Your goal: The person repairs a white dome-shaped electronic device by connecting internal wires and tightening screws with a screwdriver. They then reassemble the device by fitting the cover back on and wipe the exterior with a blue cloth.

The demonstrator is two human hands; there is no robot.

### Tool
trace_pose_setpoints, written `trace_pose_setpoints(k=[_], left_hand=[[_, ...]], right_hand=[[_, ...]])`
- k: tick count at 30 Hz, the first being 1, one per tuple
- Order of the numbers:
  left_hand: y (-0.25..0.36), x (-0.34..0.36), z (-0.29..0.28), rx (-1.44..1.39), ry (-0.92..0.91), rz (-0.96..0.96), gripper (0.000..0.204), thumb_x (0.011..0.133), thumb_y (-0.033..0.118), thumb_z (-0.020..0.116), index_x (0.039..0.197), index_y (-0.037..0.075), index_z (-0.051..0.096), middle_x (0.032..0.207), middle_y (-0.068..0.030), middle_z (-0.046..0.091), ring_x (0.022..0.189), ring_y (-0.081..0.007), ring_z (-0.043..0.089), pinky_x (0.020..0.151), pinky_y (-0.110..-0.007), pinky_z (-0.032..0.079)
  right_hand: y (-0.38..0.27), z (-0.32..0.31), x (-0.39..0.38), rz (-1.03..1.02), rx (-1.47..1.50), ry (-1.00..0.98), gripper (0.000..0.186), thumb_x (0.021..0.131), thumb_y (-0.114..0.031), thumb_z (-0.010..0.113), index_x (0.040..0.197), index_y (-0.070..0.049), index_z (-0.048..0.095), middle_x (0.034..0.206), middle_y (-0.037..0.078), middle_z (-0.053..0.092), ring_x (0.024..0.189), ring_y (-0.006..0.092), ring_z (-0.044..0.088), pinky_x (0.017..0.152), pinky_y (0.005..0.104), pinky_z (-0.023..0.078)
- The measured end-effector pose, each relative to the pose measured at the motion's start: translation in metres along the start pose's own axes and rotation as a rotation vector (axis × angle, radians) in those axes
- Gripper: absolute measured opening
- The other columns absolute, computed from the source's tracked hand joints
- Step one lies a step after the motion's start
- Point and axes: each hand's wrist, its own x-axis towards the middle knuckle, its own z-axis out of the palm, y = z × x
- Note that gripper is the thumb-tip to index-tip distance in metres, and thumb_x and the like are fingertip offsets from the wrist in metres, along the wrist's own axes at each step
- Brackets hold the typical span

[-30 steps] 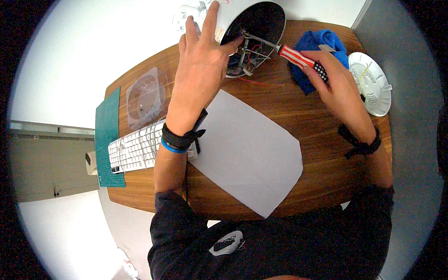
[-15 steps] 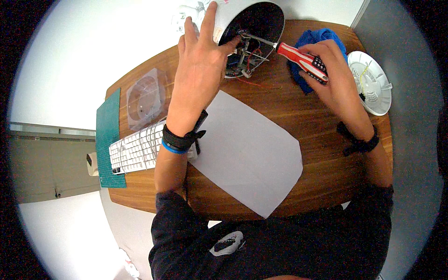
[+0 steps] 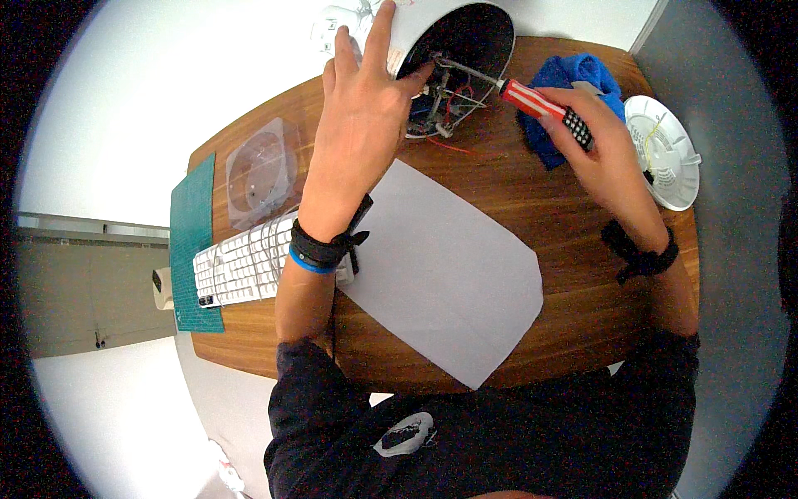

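Note:
A white cylindrical housing lies on its side at the far edge of the table, its dark opening facing me. Inside are metal brackets, wires and other parts. My left hand grips the housing's left side, fingers spread over the outside and thumb reaching in past the rim. In my right hand is a screwdriver with a red and white handle and a black checkered end. Its shaft slants leftward into the opening, ending close to my left thumb. The parts hide what exactly the tip touches.
A blue cloth lies behind my right hand, and a round white cover with a yellow wire sits at the right. White paper covers the middle. Leftward are a white keyboard, a clear plastic piece and a green mat.
The screwdriver handle has turned a little in my right hand, and those fingers have shifted on it. My left hand keeps its hold on the housing. The whole view has shifted slightly.

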Motion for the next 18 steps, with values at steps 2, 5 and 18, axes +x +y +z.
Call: trace_pose_setpoints(k=[2,5,18], left_hand=[[0.000,0.001,0.002,-0.002,-0.004,-0.006,0.034,0.091,0.005,0.068,0.123,0.009,0.081,0.170,-0.0252,0.024,0.141,-0.0604,0.040,0.116,-0.061,0.042],[0.000,0.002,0.002,-0.006,-0.003,0.007,0.035,0.091,0.005,0.069,0.123,0.009,0.081,0.170,-0.0248,0.024,0.141,-0.0608,0.039,0.116,-0.061,0.042],[-0.001,0.002,0.003,0.004,0.020,0.013,0.035,0.090,0.005,0.068,0.122,0.009,0.081,0.169,-0.0260,0.026,0.140,-0.0603,0.041,0.115,-0.061,0.042]], right_hand=[[-0.007,-0.007,0.002,-0.040,-0.095,0.019,0.034,0.092,-0.007,0.074,0.125,-0.006,0.069,0.115,0.015,0.067,0.107,0.0360,0.067,0.093,0.0416,0.055],[-0.010,-0.006,0.002,-0.095,-0.172,-0.001,0.042,0.085,-0.001,0.078,0.125,-0.008,0.070,0.113,0.012,0.063,0.105,0.0354,0.065,0.092,0.0413,0.055],[0.000,-0.007,-0.012,0.215,0.068,-0.079,0.030,0.093,-0.017,0.081,0.120,-0.007,0.071,0.105,0.015,0.076,0.096,0.0346,0.076,0.087,0.0382,0.059]])
